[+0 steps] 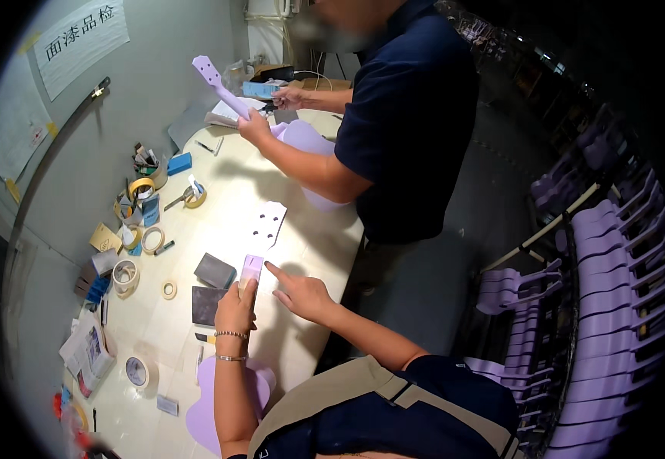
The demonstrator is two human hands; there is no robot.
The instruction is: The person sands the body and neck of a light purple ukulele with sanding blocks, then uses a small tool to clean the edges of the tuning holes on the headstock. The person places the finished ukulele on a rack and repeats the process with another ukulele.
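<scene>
A lavender ukulele (208,402), glossy and without strings, lies under my left forearm, its body near the table's front edge. My left hand (234,310) is closed round its neck, the thumb along the top. Beyond that hand the neck shows lavender, and a strongly lit headstock with several dark holes (270,223) lies farther on; glare hides how the two join. My right hand (306,297) is beside the neck, its index finger stretched toward the neck's right edge and the thumb apart. It holds nothing; I cannot tell whether the fingertip touches.
Grey sanding pads (215,270) lie left of the neck. Tape rolls (141,371), a newspaper (88,353) and a tool cup (155,170) line the wall side. Across the table a co-worker (417,130) holds another lavender ukulele (229,101). Racked lavender ukuleles (596,306) stand at right.
</scene>
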